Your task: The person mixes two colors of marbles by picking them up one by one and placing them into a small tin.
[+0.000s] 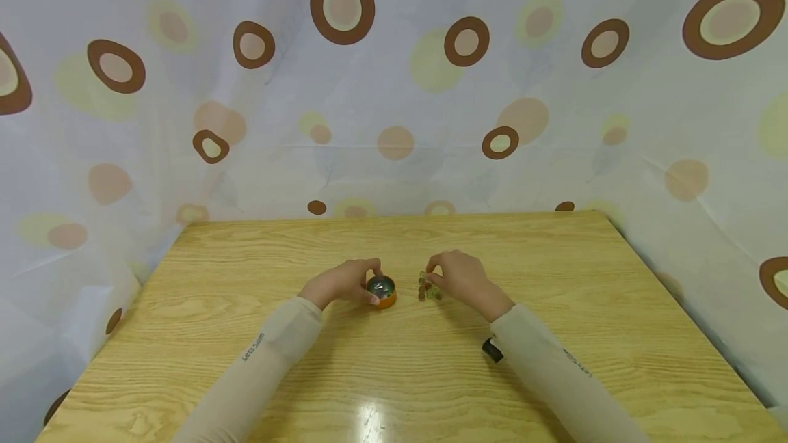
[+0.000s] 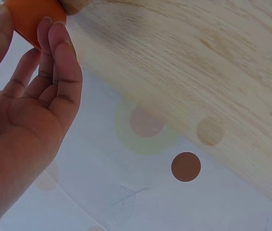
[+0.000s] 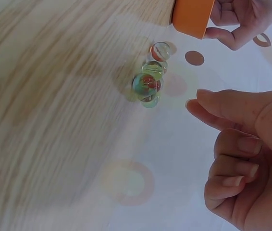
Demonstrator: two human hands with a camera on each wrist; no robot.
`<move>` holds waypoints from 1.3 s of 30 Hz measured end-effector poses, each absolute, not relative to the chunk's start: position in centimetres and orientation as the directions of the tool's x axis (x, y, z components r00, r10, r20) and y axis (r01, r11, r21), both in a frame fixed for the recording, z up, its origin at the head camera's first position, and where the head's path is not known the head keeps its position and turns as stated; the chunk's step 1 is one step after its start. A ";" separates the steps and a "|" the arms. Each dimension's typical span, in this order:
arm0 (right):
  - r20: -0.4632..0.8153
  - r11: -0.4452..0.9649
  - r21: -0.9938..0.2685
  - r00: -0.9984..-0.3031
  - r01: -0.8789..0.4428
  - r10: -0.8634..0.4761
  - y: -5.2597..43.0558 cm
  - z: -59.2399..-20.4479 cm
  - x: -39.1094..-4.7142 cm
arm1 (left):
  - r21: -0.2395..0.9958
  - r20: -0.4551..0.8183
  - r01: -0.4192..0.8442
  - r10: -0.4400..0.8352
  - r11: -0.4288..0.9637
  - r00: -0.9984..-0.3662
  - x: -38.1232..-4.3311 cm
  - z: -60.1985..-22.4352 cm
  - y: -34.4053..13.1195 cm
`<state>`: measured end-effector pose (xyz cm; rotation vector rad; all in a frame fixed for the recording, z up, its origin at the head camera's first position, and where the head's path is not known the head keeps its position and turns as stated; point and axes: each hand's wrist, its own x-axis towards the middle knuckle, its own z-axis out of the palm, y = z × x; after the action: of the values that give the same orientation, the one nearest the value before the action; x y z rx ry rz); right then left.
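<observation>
My left hand [image 1: 347,282] grips a small round orange bowl [image 1: 387,303] on the table, thumb and fingers at its sides. The bowl has a dark, shiny inside with glints in it. In the left wrist view, fingertips rest along its orange wall [image 2: 35,21]. To the right lies a cluster of several glass marbles [image 1: 421,290], clear and greenish with coloured swirls. My right hand [image 1: 460,275] hovers beside them, thumb and index tips close together, the other fingers curled in. In the right wrist view, those fingertips sit apart from the marbles [image 3: 145,85], with nothing visible between them.
Light wood-grain table [image 1: 382,374] spreads around both hands. A patterned white curtain [image 1: 394,87] rises behind its far edge and along the sides. A small black object [image 1: 492,350] shows at the right sleeve.
</observation>
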<state>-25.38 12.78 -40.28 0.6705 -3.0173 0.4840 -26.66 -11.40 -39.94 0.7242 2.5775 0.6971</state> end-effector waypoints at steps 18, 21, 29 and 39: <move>0.086 0.867 -0.261 -0.905 -0.424 -0.416 13.7 -40.8 -24.9 | 0.539 -0.219 0.379 0.559 0.752 -0.799 -26.7 -39.9 -11.3; 0.087 0.864 -0.266 -0.904 -0.427 -0.419 13.8 -40.9 -24.9 | 0.538 -0.219 0.376 0.556 0.754 -0.802 -26.7 -39.9 -11.3; 0.071 0.867 -0.257 -0.903 -0.428 -0.425 14.0 -41.3 -24.9 | 0.538 -0.214 0.378 0.556 0.753 -0.803 -26.7 -40.0 -11.3; 0.024 0.879 -0.254 -0.911 -0.404 -0.412 13.9 -41.2 -24.9 | 0.542 -0.211 0.383 0.562 0.748 -0.800 -26.8 -40.1 -11.4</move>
<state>-24.87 13.93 -41.22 0.6683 -3.0748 0.4046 -26.79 -11.39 -40.12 0.7272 2.5850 0.6890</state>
